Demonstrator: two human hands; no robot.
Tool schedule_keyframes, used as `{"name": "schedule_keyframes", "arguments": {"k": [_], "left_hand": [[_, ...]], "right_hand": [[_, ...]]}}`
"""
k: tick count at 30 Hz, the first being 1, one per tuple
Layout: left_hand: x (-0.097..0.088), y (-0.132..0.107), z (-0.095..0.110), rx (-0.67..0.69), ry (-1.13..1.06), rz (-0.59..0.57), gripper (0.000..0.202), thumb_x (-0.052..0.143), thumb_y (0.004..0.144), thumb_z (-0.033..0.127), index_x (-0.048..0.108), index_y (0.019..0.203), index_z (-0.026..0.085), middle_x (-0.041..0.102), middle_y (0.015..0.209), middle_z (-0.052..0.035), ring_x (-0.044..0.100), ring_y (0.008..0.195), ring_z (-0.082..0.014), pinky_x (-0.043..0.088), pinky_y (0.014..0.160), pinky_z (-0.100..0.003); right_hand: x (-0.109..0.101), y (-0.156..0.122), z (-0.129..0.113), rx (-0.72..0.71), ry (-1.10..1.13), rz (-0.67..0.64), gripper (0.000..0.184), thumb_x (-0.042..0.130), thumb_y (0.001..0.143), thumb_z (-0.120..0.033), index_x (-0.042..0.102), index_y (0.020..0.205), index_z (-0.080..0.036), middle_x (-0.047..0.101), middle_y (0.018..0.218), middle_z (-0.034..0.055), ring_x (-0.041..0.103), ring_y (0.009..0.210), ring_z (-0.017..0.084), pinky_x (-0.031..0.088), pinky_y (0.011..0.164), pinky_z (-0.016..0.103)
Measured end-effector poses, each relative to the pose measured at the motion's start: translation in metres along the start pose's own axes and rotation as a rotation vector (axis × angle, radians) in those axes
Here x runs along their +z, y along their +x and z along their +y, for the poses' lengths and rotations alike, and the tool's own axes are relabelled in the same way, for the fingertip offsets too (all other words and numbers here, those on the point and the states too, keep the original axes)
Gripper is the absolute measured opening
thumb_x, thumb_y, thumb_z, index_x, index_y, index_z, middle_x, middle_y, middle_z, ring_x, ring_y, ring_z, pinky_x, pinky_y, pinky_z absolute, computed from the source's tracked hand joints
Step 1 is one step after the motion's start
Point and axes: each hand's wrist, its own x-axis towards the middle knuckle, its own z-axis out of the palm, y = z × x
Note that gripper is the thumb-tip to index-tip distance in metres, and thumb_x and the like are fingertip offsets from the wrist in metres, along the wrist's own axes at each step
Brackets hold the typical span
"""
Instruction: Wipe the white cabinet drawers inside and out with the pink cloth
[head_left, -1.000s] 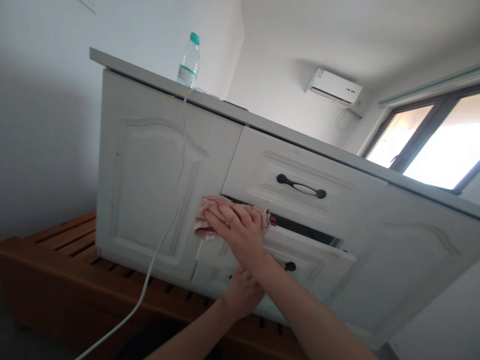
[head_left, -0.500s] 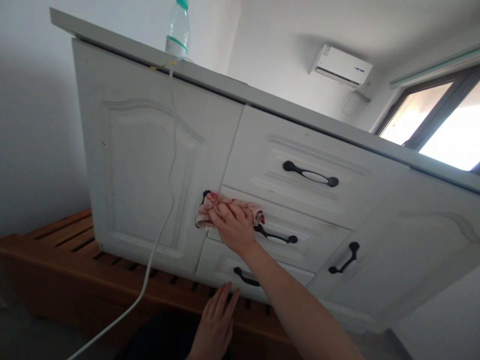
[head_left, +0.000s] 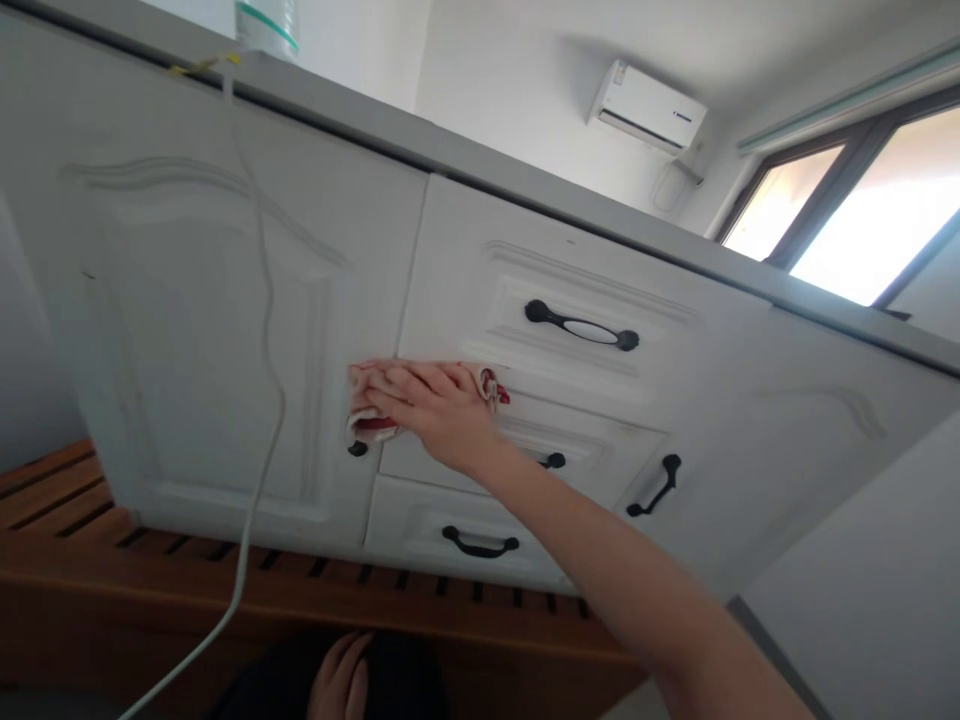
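Observation:
My right hand presses a folded pink and white cloth with red marks against the front of a white cabinet. The cloth lies across the seam between the left door and the drawers, and hides most of the left door's black handle. My right forearm partly covers the middle drawer's handle. Down at the bottom edge, my left hand rests on dark clothing, fingers extended and holding nothing.
The cabinet stands on a slatted wooden bench. A white cable hangs down in front of the left door. On the cabinet top is a clear bottle, cut off by the frame. Black handles sit on the top drawer and right door.
My right hand and the cloth have shifted up and left relative to the door handle. My left hand has drawn back from the bench edge onto the dark clothing. The view has moved.

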Motion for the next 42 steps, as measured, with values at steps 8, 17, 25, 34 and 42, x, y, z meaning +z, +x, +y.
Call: {"name": "schedule_keyframes", "arguments": {"k": [8,17,25,34,42], "left_hand": [[-0.006,-0.002,-0.006,-0.065,-0.060,-0.056,0.038,0.047,0.087,0.048,0.071,0.106,0.026,0.071,0.112,-0.0059,0.068,0.108,-0.0268,0.056,0.098,-0.048],[0.008,-0.009,-0.021,-0.076,-0.032,-0.046,0.051,0.041,0.086,0.060,0.070,0.108,0.023,0.071,0.114,-0.0083,0.067,0.110,-0.0261,0.055,0.099,-0.046],[0.007,-0.009,-0.010,-0.013,0.003,-0.027,0.047,0.041,0.088,0.055,0.070,0.107,0.024,0.073,0.110,-0.0069,0.069,0.106,-0.0252,0.058,0.094,-0.045],[0.007,-0.012,-0.006,-0.022,0.006,0.028,0.046,0.043,0.087,0.054,0.072,0.108,0.026,0.075,0.110,-0.0048,0.071,0.105,-0.0241,0.060,0.093,-0.040],[0.004,-0.012,0.000,-0.063,-0.017,-0.005,0.048,0.041,0.090,0.053,0.071,0.111,0.022,0.073,0.113,-0.0090,0.069,0.108,-0.0261,0.058,0.096,-0.044]], "right_hand": [[-0.036,-0.097,0.065,-0.116,0.007,-0.183,0.041,0.046,0.098,-0.017,0.057,0.134,-0.035,0.054,0.146,-0.0072,0.041,0.134,0.017,0.029,0.107,0.038],[-0.046,-0.245,0.101,0.193,-0.301,0.024,0.032,0.063,0.088,-0.018,0.071,0.112,-0.037,0.068,0.118,0.0035,0.049,0.114,0.025,0.031,0.101,0.046],[-0.017,-0.282,0.057,0.473,-0.279,0.022,0.036,0.057,0.084,-0.009,0.072,0.110,-0.029,0.063,0.121,0.0094,0.047,0.115,0.032,0.038,0.097,0.051],[-0.045,-0.199,-0.005,0.319,0.047,0.234,0.046,0.052,0.091,-0.013,0.056,0.135,-0.028,0.054,0.127,0.0106,0.054,0.112,0.024,0.049,0.090,0.038],[0.037,-0.024,-0.012,0.405,-0.133,0.465,0.057,0.053,0.094,-0.024,0.040,0.150,-0.031,0.057,0.138,0.0106,0.051,0.123,0.028,0.039,0.100,0.045]]}}
